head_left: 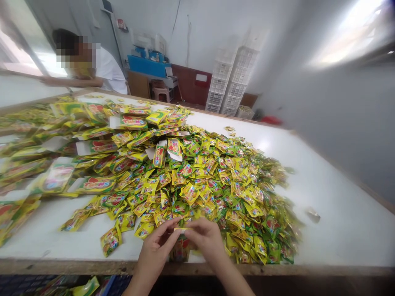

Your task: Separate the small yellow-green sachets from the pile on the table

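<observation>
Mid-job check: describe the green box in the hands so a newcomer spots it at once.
Find the white table, then its wooden near edge. Just beyond it, between the left hand and right hand, is a green box with some red on it. Unlike the loose packets heaped beyond it, this one is pinched by both hands, white showing at its top.

"What sort of place is this?"
"A workshop or small factory room, I'd say. See the broad, wood-edged worktop (339, 218), heaped with identical sachets (212, 181) and piled cartons (95, 185) at left?"
"Anything further back?"
"Tall stacks of white crates (219, 84) by the wall (197, 28), upper middle, and another person (108, 68), upper left."
</observation>
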Action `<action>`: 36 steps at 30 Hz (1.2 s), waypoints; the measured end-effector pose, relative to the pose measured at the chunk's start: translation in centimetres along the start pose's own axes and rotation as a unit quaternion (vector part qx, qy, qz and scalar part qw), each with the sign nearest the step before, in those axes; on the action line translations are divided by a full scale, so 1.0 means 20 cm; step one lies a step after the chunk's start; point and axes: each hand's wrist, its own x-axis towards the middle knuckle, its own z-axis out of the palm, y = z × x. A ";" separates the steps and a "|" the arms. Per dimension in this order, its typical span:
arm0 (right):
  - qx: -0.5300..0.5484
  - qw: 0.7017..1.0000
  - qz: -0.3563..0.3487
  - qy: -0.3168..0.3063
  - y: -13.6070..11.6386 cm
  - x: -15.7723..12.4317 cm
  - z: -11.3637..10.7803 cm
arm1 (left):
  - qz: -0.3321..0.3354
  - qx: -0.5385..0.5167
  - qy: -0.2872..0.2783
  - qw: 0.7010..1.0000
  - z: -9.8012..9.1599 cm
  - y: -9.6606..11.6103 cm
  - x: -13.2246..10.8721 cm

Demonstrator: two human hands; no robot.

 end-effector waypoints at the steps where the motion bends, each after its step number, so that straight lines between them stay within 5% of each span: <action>1: -0.008 1.000 -0.011 0.003 0.01 0.00 0.00 | 0.029 0.016 -0.012 0.999 0.00 0.00 0.01; 6: -0.078 0.987 -0.142 0.009 0.04 -0.05 -0.03 | 0.182 0.070 -0.062 0.979 -0.04 -0.04 0.02; 12: -0.173 0.961 -0.194 -0.090 -0.03 -0.12 -0.12 | 0.242 0.080 -0.077 0.964 -0.04 -0.10 -0.07; 15: -0.216 0.952 -0.184 -0.116 -0.13 0.04 -0.15 | 0.255 0.072 -0.122 0.957 0.00 -0.11 -0.09; 19: -0.321 0.926 -0.196 0.040 -0.26 0.46 -0.08 | 0.262 0.102 -0.150 0.948 0.01 -0.11 -0.10; 23: -0.368 0.912 -0.164 0.080 -0.32 0.81 0.03 | 0.295 0.141 -0.143 0.934 -0.03 -0.12 -0.11; 26: -0.396 0.904 -0.143 0.081 -0.34 0.91 0.07 | 0.296 0.162 -0.168 0.926 -0.04 -0.12 -0.12; 30: -0.402 0.904 -0.131 0.070 -0.37 0.84 0.00 | 0.281 0.170 -0.191 0.925 -0.02 -0.11 -0.11; 33: -0.404 0.908 -0.106 0.032 -0.36 0.72 -0.09 | 0.268 0.132 -0.095 0.950 -0.04 -0.11 -0.10; 36: -0.421 0.905 -0.066 -0.012 -0.28 0.61 -0.12 | 0.178 0.085 0.137 0.971 -0.18 -0.12 -0.15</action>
